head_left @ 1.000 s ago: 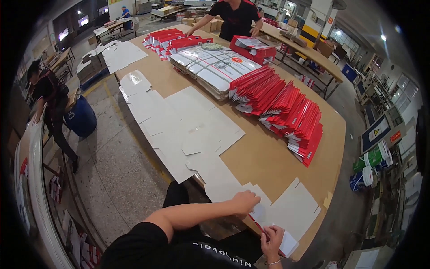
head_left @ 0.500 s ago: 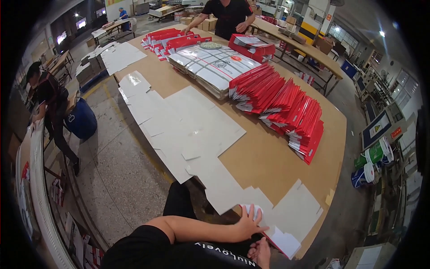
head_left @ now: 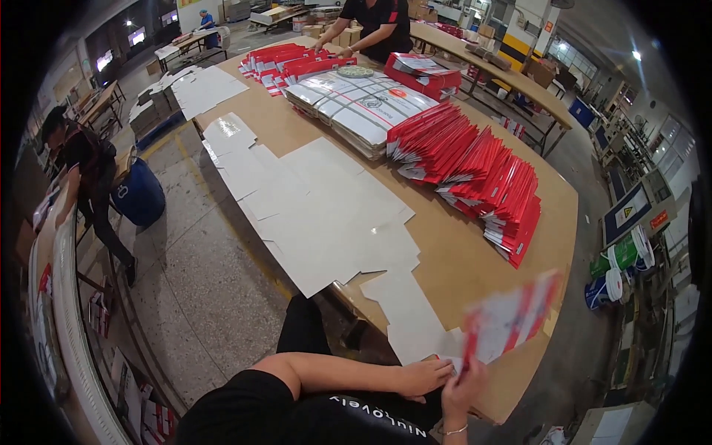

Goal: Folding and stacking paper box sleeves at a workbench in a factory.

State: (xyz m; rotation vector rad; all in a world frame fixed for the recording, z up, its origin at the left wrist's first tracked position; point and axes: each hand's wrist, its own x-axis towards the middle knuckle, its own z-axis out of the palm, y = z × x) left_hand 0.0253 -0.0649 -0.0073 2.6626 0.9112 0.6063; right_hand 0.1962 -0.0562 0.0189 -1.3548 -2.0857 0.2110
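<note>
My right hand [head_left: 464,387], a band at its wrist, grips a red-and-white flat cardboard carton [head_left: 512,315] by its lower edge. The carton is tilted up over the table's near right corner and blurred by motion. Beside it, my left hand [head_left: 427,377] has its fingers drawn together at the carton's lower left corner; its fingertips are partly hidden. White cardboard blanks [head_left: 326,208] lie overlapping along the table's left side, and a narrow one [head_left: 406,315] reaches toward my hands.
On the brown table [head_left: 452,252], fanned red folded cartons [head_left: 475,174] lie right of a strapped white stack [head_left: 363,107]. A co-worker [head_left: 378,30] reaches into more red cartons [head_left: 278,63] at the far end. Another person [head_left: 78,163] bends beside a blue barrel [head_left: 139,194] at left.
My right hand has come up from below the table edge, lifting the carton. My left hand, spread before, has drawn its fingers together. The co-worker's second hand now reaches the red cartons.
</note>
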